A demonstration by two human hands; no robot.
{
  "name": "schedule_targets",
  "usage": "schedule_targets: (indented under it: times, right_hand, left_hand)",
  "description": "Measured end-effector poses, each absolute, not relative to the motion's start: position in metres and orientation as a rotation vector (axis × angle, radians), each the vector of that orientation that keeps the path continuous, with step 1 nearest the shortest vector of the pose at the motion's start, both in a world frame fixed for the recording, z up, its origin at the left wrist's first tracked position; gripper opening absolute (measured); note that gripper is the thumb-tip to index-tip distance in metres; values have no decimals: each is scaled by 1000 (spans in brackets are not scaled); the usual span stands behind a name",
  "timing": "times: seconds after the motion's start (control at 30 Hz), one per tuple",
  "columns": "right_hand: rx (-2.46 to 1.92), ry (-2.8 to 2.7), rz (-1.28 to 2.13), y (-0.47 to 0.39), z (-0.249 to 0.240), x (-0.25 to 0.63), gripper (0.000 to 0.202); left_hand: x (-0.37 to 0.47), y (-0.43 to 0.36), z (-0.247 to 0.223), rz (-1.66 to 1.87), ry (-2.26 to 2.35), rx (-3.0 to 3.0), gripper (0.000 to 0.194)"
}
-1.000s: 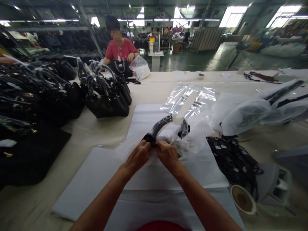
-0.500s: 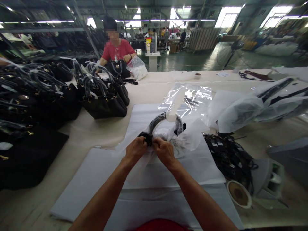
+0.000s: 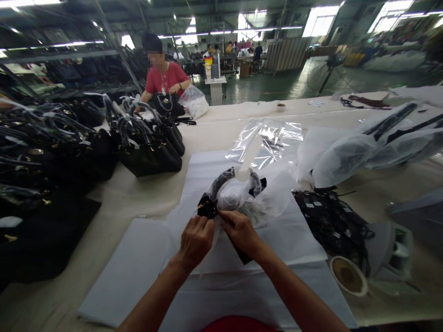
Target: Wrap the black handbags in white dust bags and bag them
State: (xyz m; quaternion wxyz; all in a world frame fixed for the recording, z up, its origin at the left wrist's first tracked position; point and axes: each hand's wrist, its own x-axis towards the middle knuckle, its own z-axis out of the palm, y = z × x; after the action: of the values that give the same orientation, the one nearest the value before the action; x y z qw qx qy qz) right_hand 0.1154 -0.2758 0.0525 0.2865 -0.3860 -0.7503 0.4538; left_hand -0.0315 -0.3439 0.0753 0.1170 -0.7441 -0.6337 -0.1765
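On white sheets (image 3: pixel 157 242) lies a black handbag (image 3: pixel 206 207), partly inside a thin whitish wrapping (image 3: pixel 273 200). Its curved handle (image 3: pixel 220 180) wears clear film, and a white strip (image 3: pixel 248 160) crosses the handle. Gold hardware glints at the bare black corner. Just below that corner, my left hand (image 3: pixel 197 237) is closed, its fingers curled under; what they hold is hidden. My right hand (image 3: pixel 242 230) is closed too, its fingertips pinching at the bag's edge beside the corner. A dark edge shows beneath my right palm.
Several black handbags (image 3: pixel 150 159) crowd the left side. Clear plastic (image 3: pixel 277 138) lies beyond the work. Wrapped bags (image 3: pixel 342 154), a heap of black straps (image 3: pixel 328 226) and a tape roll (image 3: pixel 348 275) are at right. Across the table, a co-worker in red (image 3: pixel 166 78) handles another bag.
Both hands have come slightly nearer to me. My left hand has dropped below the black corner, leaving more of it bare. A dark edge now shows under my right hand.
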Motion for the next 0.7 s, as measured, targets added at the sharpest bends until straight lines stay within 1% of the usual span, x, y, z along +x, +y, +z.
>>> schedule_targets:
  times: [0.03, 0.13, 0.23, 0.33, 0.43, 0.53, 0.63, 0.7]
  right_hand:
    - [-1019, -1829, 1387, -278, 50, 118, 38]
    - [-1005, -1253, 1867, -284, 43, 123, 53]
    - [-951, -838, 2160, -291, 40, 127, 59]
    - [-846, -653, 2392, -301, 40, 131, 56]
    - [-646, -620, 2608, -310, 39, 135, 48]
    - [-544, -605, 2629, -312, 39, 137, 39]
    - [-645, -523, 2432, -308, 43, 130, 30]
    - [-726, -476, 2301, -305, 47, 121, 29]
  left_hand:
    - [-30, -344, 76, -592, -1917, -2145, 25]
    - [-26, -345, 83, -821, -2265, -2123, 19]
    - [-24, -349, 91, -977, -2587, -2179, 17]
    - [-25, -353, 94, -1111, -2813, -2177, 20]
    - [-27, -354, 95, -1288, -2968, -2142, 25]
    - [-29, -355, 96, -1601, -3116, -2075, 29]
    - [-31, -356, 97, -1963, -3206, -2014, 30]
    - [-32, -358, 96, -2169, -3172, -2051, 29]
